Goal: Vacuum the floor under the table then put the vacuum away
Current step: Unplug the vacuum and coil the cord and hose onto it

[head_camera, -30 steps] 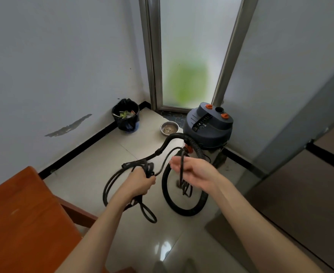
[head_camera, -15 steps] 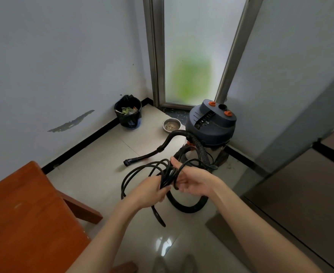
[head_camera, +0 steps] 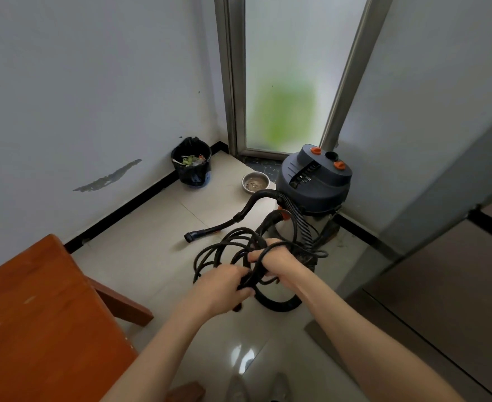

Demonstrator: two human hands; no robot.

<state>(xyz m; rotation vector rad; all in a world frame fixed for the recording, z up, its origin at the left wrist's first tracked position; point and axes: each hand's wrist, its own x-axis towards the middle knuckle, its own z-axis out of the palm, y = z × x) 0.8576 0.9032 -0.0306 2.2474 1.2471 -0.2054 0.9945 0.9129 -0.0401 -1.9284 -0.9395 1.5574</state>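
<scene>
You had the wooden table [head_camera: 35,314] at the floor's left edge and the vacuum [head_camera: 314,184] parked in the far corner by the glass door, its hose [head_camera: 294,210] looping onto the tiles. Both hands gripped the coiled cord [head_camera: 224,245]: left hand [head_camera: 224,285] and right hand [head_camera: 276,259], fingers curled tight round the loops.

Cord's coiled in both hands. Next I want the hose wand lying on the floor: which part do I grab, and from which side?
Probably grip the hose wand on its straight black section behind the nozzle tip, coming down from above. It lies flat on the tile, open end toward the left wall, bare floor on both sides. The curved part rises to the vacuum, harder to wrap. Both left hand and right hand hold the cord.
</scene>
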